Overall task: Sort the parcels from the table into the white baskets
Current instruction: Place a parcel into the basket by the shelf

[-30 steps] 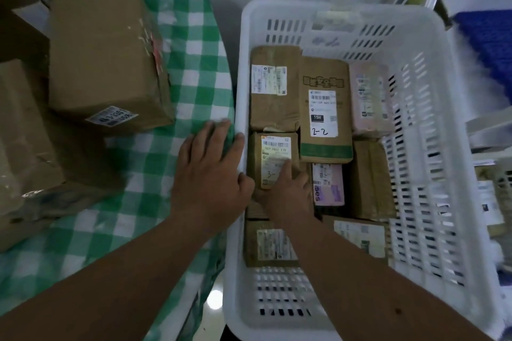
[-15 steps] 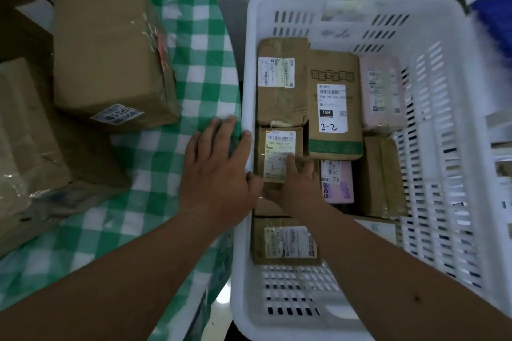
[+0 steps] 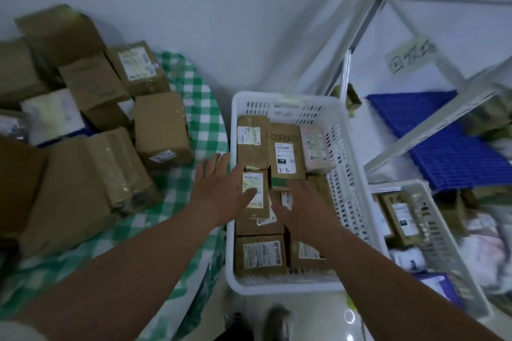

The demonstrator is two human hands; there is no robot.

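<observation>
The small parcel point(image 3: 255, 191) with the white label lies in the white basket point(image 3: 343, 130) on top of other boxes, near its left wall. My left hand point(image 3: 221, 188) hovers spread at that rim, fingers wide, holding nothing; my right hand point(image 3: 302, 202) is flat and open over the parcels beside it. The basket looks nearly full, yet a big heap of cardboard boxes point(image 3: 160, 127) waits on the checked worktop point(image 3: 205, 108), so much sorting remains, I'd judge.
</observation>
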